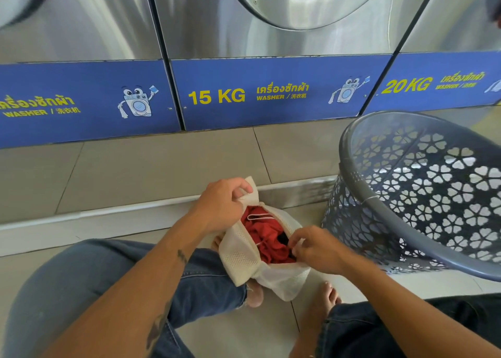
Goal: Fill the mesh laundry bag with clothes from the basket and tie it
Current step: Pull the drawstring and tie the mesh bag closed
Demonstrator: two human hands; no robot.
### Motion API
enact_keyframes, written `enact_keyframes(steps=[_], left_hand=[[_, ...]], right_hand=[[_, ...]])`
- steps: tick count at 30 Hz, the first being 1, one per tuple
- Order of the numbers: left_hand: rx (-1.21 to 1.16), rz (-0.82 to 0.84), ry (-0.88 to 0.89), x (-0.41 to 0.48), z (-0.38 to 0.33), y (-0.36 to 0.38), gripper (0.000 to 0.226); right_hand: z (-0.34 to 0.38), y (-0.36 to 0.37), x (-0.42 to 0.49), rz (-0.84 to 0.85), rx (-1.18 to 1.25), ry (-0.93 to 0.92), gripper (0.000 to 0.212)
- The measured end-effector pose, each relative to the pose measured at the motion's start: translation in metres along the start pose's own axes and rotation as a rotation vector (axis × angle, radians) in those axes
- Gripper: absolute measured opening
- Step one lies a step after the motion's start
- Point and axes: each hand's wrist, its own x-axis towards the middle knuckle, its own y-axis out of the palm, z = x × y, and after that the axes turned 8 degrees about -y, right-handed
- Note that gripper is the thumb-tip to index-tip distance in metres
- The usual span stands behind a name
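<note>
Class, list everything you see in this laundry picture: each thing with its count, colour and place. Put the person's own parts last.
washing machines: three, steel with blue panels, along the back
basket: one, grey, on the floor at right, tipped towards the person, no clothes seen inside
mesh bag: one, white, on the floor between the legs, mouth open
clothes: one red bundle with a dark piece, inside the mesh bag
cord: one, white, lying over the clothes
floor: beige tiles, beneath everything
jeans: one pair, blue, on both legs
feet: two, bare, beside the mesh bag
left hand: pinches the mesh bag's far rim
right hand: pinches at the mesh bag's near rim
</note>
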Motion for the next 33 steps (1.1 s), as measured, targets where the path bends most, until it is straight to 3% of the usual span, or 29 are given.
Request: enact_keyframes(steps=[3, 5, 14, 20, 22, 25, 27, 33], left_hand=[[0.007, 0.109, -0.006, -0.003, -0.002, 0.004, 0.049], [0.024, 0.146, -0.014, -0.004, -0.003, 0.005, 0.049], [0.169, 0.279, -0.143, 0.000, -0.004, 0.004, 0.075], [0.150, 0.355, -0.278, 0.011, 0.000, 0.011, 0.088], [0.248, 0.306, -0.280, 0.016, 0.001, 0.013, 0.080], [0.441, 0.152, -0.192, 0.024, 0.002, 0.012, 0.046], [0.441, 0.078, -0.174, 0.028, 0.005, 0.014, 0.033], [0.300, 0.007, -0.165, 0.035, 0.014, 0.024, 0.037]], right_hand=[[-0.002, 0.005, 0.008, -0.297, 0.064, 0.033, 0.026], [0.001, 0.004, 0.019, -0.355, 0.097, 0.031, 0.030], [0.041, 0.005, 0.081, -0.139, 0.074, -0.028, 0.061], [0.026, 0.021, 0.101, -0.013, 0.108, -0.038, 0.055], [0.019, 0.023, 0.104, -0.036, 0.153, -0.036, 0.036], [0.011, 0.027, 0.104, -0.152, 0.203, -0.011, 0.008], [0.009, 0.031, 0.101, -0.207, 0.206, -0.014, 0.012], [0.007, 0.036, 0.082, -0.298, 0.233, -0.040, 0.016]])
